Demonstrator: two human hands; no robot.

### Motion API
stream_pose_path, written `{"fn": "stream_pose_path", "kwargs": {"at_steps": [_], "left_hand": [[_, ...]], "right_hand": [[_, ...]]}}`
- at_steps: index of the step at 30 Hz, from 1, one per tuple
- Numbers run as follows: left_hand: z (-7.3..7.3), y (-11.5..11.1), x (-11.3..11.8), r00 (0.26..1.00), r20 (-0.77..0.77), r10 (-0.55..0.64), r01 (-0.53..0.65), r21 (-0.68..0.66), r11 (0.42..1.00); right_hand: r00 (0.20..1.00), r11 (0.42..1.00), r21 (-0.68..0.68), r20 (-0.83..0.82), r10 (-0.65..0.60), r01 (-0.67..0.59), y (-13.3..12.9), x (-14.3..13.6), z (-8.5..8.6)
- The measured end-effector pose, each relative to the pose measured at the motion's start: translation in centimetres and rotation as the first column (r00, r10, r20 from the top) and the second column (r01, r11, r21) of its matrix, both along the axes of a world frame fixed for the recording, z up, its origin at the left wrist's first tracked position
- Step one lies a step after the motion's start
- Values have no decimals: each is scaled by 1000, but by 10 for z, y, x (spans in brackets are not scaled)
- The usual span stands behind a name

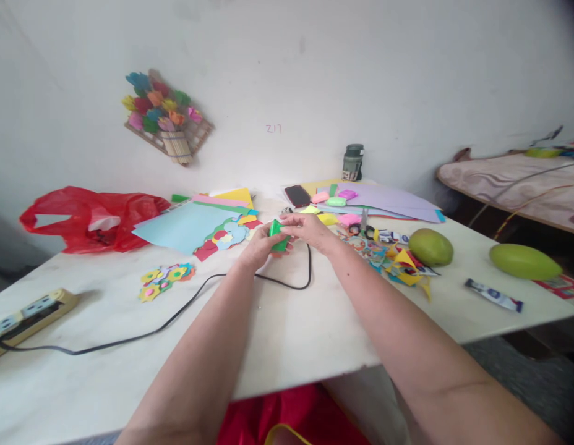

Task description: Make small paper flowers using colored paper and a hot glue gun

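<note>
Over the middle of the table, I hold a small shiny green packet [278, 236] between both hands. My left hand [260, 248] is closed around its lower left side. The fingers of my right hand [309, 231] pinch it from the right near the top; some fingertips are hidden behind it. Just beyond my hands lie similar small pink, light green and magenta packets [336, 201]. Cut paper shapes [226, 236] in red, blue and yellow are spread left of my left hand. Nearer me on that side is a cluster of paper flowers [164, 279].
A black cable [175, 321] runs under my hands from a power strip [34, 312]. Scissors [362, 227], paper scraps [393, 259], two green mangoes [430, 247] and a glue-like tube [493, 295] lie right. A red plastic bag [92, 213], coloured sheets, a phone [297, 196] and bottle [353, 162] stand farther back.
</note>
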State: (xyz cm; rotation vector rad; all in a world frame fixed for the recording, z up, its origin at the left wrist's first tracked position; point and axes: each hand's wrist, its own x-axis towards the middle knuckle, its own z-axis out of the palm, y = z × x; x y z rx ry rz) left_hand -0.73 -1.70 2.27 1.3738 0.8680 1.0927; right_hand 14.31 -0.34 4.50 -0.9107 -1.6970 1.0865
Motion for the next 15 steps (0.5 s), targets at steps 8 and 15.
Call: {"fn": "stream_pose_path", "kwargs": {"at_steps": [8, 15], "left_hand": [[-3, 1, -2, 999, 9, -38, 38, -13, 999], [-3, 0, -3, 994, 61, -85, 87, -27, 996]], "right_hand": [[994, 981, 172, 40, -97, 89, 5, 0, -3], [991, 950, 289, 28, -129, 116, 11, -2, -7]]}}
